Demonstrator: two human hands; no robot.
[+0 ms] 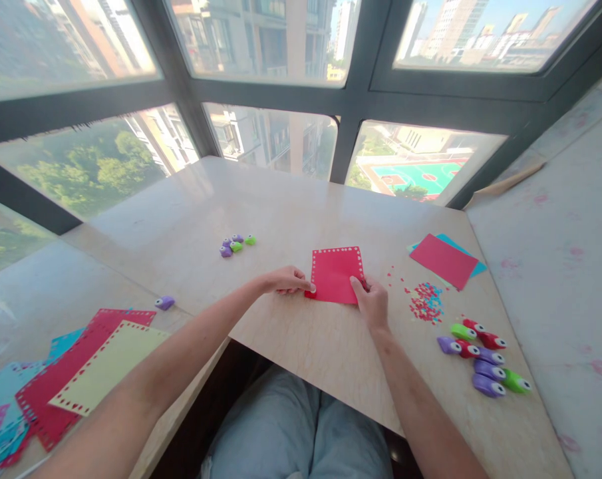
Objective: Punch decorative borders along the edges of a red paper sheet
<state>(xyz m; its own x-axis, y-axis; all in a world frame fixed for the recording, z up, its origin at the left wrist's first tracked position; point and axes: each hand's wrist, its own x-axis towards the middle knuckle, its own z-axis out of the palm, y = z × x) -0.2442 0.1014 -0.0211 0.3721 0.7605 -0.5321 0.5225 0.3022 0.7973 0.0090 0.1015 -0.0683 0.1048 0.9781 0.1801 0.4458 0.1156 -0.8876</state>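
Observation:
A square sheet of red paper (pixel 336 276) is held just above or on the tabletop in front of me, tilted slightly. Small punched holes line its left, top and right edges; its lower edge looks plain. My left hand (pixel 291 280) is closed at the sheet's lower left corner, thumb on top. A small red bit shows by those fingertips, too small to tell from the paper. On the right side, my right hand (pixel 372 301) grips the edge with the thumb over the paper and the fingers underneath, partly hidden.
Red and blue paper scraps (pixel 426 303) lie right, below stacked red and blue sheets (pixel 444 261). Several fish-shaped craft punches (pixel 489 372) stand near the wall; more punches (pixel 236 246) sit further back. One purple punch (pixel 164 303) is near punched sheets (pixel 108 366) at left.

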